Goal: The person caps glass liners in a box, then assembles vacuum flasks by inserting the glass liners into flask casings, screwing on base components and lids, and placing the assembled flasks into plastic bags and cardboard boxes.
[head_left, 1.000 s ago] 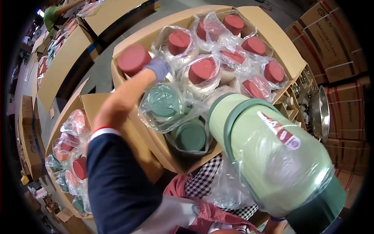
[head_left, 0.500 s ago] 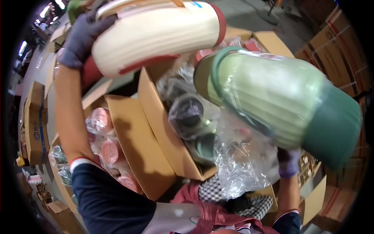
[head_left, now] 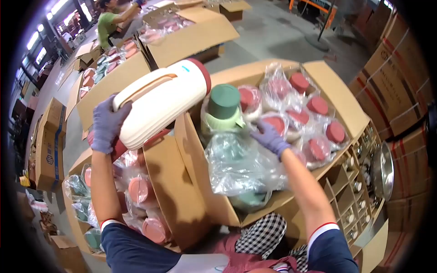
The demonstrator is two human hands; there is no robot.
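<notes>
In my gloved left hand (head_left: 107,123) is a cream vacuum jug (head_left: 166,98) with dark red ends, tilted and raised over the boxes, my fingers around its handle end. A green vacuum jug (head_left: 224,104) with a dark green top stands upright in the open carton (head_left: 200,173), clear plastic bagging about it. My gloved right hand (head_left: 271,138) is just right of it, fingers stretched out over the plastic bag (head_left: 246,168) and nothing gripped. Several red-topped jugs (head_left: 317,105) in clear bags fill the carton's right side.
At left, another carton holds bagged pink-topped jugs (head_left: 141,189). A divided crate (head_left: 341,191) and a metal bowl (head_left: 383,170) are at right. Stacked cartons (head_left: 387,77) line the right side. A person in green (head_left: 107,25) works at the far left.
The green jug has gone from the air at right to standing in the carton, and my right hand has let go of it. The cream jug is lower, still in my left hand.
</notes>
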